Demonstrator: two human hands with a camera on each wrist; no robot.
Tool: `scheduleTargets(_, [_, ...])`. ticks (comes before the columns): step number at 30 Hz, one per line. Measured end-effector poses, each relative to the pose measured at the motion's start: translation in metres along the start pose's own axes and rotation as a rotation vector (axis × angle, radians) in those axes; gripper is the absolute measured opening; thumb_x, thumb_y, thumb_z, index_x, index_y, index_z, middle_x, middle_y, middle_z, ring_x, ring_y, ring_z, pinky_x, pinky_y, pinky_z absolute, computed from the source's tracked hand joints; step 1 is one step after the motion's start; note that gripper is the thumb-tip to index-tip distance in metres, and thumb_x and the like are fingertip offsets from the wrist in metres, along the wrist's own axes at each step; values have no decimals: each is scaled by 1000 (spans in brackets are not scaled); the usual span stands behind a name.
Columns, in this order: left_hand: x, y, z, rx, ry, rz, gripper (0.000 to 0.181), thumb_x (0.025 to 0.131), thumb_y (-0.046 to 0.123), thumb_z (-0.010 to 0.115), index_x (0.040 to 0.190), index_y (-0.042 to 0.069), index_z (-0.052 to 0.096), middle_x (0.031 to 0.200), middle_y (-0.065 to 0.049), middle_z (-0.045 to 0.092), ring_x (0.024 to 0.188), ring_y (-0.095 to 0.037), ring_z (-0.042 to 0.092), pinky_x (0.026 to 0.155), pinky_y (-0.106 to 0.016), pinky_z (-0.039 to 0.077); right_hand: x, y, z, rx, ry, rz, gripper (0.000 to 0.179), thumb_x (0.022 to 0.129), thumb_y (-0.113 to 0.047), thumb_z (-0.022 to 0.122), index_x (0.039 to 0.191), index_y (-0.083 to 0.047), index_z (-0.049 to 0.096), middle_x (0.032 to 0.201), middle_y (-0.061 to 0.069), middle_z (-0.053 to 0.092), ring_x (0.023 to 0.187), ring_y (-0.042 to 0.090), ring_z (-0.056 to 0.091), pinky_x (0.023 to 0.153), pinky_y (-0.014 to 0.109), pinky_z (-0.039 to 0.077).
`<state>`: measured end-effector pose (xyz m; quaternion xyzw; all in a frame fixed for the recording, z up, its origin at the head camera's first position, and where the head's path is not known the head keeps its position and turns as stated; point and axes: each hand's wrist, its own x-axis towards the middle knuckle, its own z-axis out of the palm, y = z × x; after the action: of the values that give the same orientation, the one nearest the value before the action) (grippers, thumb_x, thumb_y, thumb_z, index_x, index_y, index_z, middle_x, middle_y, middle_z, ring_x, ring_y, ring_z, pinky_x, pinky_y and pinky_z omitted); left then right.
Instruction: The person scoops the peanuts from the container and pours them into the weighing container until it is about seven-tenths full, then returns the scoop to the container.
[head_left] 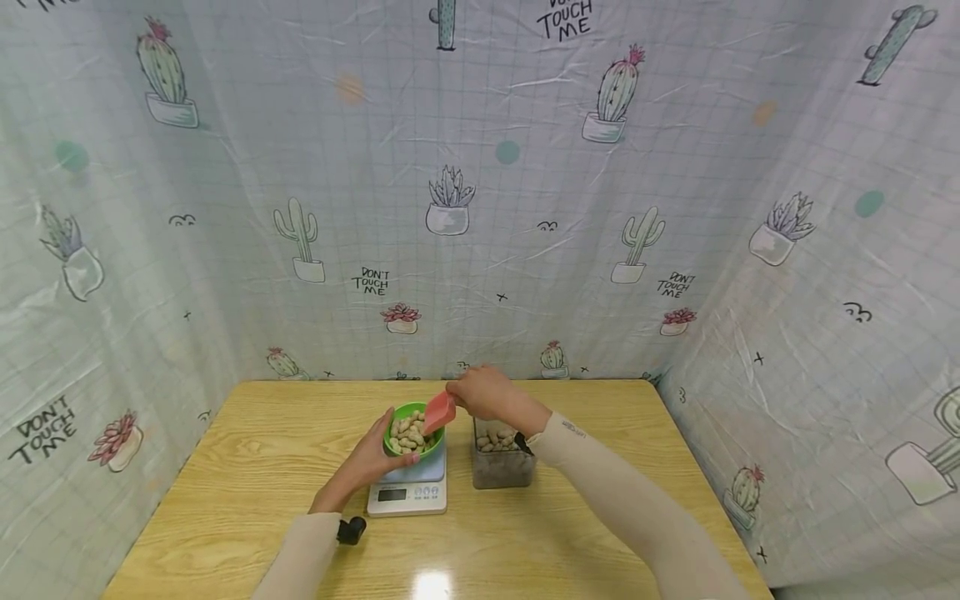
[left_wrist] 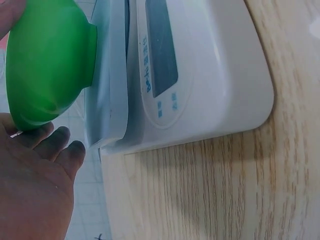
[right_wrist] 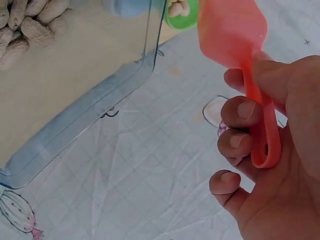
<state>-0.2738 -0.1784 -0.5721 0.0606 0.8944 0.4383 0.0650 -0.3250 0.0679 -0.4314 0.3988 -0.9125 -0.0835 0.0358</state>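
Note:
In the head view, my left hand point(head_left: 369, 457) holds the side of a green bowl point(head_left: 405, 408) with the thumb along its near edge. Peanuts point(head_left: 409, 430) lie in the bowl. The left wrist view has the green bowl point(left_wrist: 47, 60) side-on, its foot on the pale blue platform of a kitchen scale point(left_wrist: 210, 60). My right hand point(head_left: 483, 392) grips a red scoop point(head_left: 439, 412) by its handle, with the scoop tipped over the bowl. Curled fingers wrap that handle in the right wrist view, where the scoop point(right_wrist: 232, 32) shows its underside. What it carries is hidden.
Right of the scale stands a clear rectangular container point(head_left: 502, 473) with more peanuts point(head_left: 495, 440) in it, under my right forearm. The wooden table point(head_left: 585, 517) ends against a cactus-print curtain point(head_left: 480, 275) at the back and sides.

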Motion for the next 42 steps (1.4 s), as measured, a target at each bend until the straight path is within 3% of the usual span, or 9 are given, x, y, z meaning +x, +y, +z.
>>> scheduleTargets(10, [-5, 5, -7, 26, 38, 60, 116, 81, 48, 77, 159, 9, 1, 164, -23, 4, 147, -51, 14, 111, -70, 24, -28, 17, 0, 192, 174, -4, 20, 103, -32, 50, 102, -18, 64, 84, -2, 67, 78, 16, 62, 72, 34, 50])
scheduleTargets(17, [-11, 19, -13, 27, 89, 132, 105, 87, 45, 71, 160, 14, 2, 165, -19, 3, 147, -51, 16, 109, -72, 25, -52, 27, 18, 224, 272, 43, 20, 103, -29, 52, 112, -19, 65, 94, -3, 68, 88, 15, 62, 80, 34, 51])
scheduleTargets(25, [-17, 45, -9, -31, 102, 175, 98, 89, 39, 70, 160, 26, 3, 167, -13, 2, 149, -48, 14, 108, -74, 24, -80, 35, 36, 257, 321, 125, 22, 102, -30, 52, 115, -19, 66, 101, -2, 69, 93, 17, 64, 81, 36, 52])
scheduleTargets(30, [-21, 60, -7, -55, 87, 199, 98, 89, 42, 70, 159, 33, 2, 167, -9, 0, 149, -48, 13, 107, -75, 24, -98, 41, 41, 260, 364, 151, 21, 101, -30, 55, 114, -18, 67, 100, -2, 71, 87, 18, 64, 78, 37, 53])
scheduleTargets(37, [-21, 71, -4, -53, 94, 260, 94, 91, 41, 68, 159, 31, 4, 168, -5, 1, 150, -45, 12, 107, -75, 25, -115, 50, 50, 249, 383, 177, 17, 99, -24, 58, 112, -16, 68, 96, -1, 71, 87, 20, 66, 80, 40, 53])
scheduleTargets(42, [-23, 80, -3, -39, 84, 293, 90, 93, 39, 66, 160, 27, 7, 168, -5, 0, 151, -43, 11, 109, -73, 24, -125, 52, 59, 208, 353, 199, 17, 99, -25, 59, 110, -17, 69, 89, -2, 63, 79, 16, 58, 70, 34, 48])
